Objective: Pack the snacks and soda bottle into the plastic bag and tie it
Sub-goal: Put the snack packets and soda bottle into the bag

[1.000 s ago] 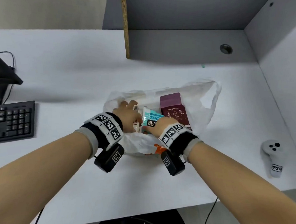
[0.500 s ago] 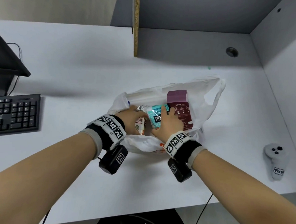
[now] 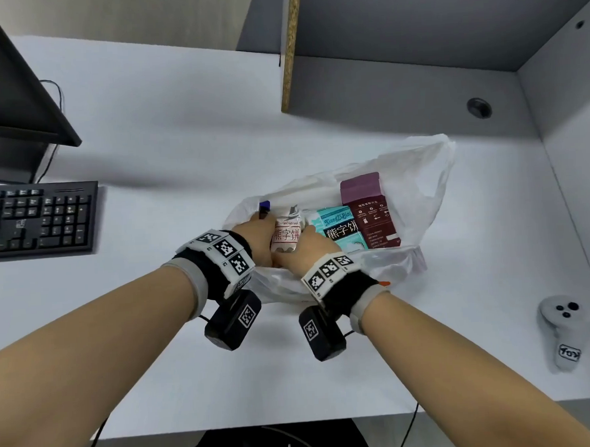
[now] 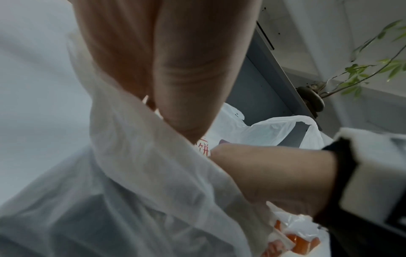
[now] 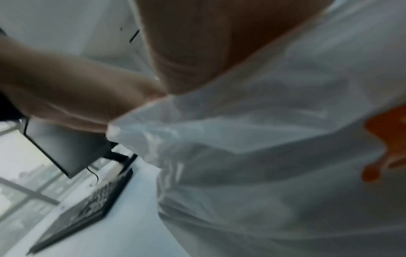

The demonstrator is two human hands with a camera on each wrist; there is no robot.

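A white plastic bag [image 3: 431, 168] lies open on the white desk. Inside stand a maroon box [image 3: 371, 212], a teal snack packet [image 3: 341, 227] and a pink-white snack packet [image 3: 285, 235]. The soda bottle's blue cap [image 3: 264, 204] peeks out at the bag's left edge. My left hand [image 3: 254, 232] reaches into the bag and holds the pink-white packet from its left, thumb [image 4: 186, 107] against it. My right hand [image 3: 308, 250] sits in the bag between the two packets, thumb beside the pink-white one [image 4: 203, 147]; its fingers are hidden by plastic. Something orange [image 4: 303, 243] shows through the bag's near corner.
A black keyboard [image 3: 37, 219] and a monitor [image 3: 13, 94] stand at the left. A white controller [image 3: 562, 332] lies at the right near the desk's front edge. A grey shelf with a wooden-edged divider [image 3: 289, 46] and a side wall close off the back and right.
My right hand has slid left off the teal packet and maroon box to the pink-white packet. That packet now stands more upright between both hands. The blue cap has come into view.
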